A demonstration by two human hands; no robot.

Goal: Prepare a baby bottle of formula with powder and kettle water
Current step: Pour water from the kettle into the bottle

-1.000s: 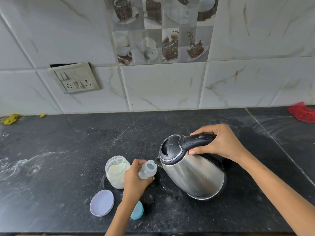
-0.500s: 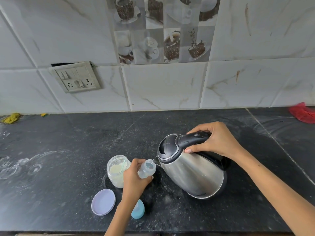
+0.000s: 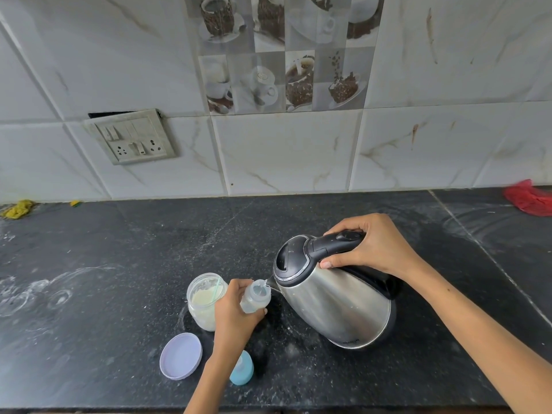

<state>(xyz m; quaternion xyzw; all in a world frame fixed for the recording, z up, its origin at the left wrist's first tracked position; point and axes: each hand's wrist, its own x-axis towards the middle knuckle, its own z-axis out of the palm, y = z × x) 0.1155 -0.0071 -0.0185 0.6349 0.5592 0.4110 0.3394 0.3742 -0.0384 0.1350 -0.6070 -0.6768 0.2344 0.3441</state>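
Note:
My left hand (image 3: 231,316) grips a small clear baby bottle (image 3: 256,297), open at the top, held upright just over the black counter. A steel kettle (image 3: 334,300) with a black lid is tilted left, its spout touching the bottle's mouth. My right hand (image 3: 370,246) is wrapped around the kettle's black handle. An open glass jar of pale formula powder (image 3: 205,300) stands just left of the bottle, touching my left hand. The bottle's blue cap (image 3: 242,369) lies below my left wrist.
The jar's lilac lid (image 3: 180,355) lies flat at the front left. The black counter (image 3: 119,264) has white smears at the left. A red bag (image 3: 530,198) sits at the back right, a yellow rag (image 3: 18,209) at the back left. A wall socket panel (image 3: 131,137) is above.
The kettle has tipped a little further toward the bottle, with my right hand rising slightly. The bottle and left hand have stayed in place.

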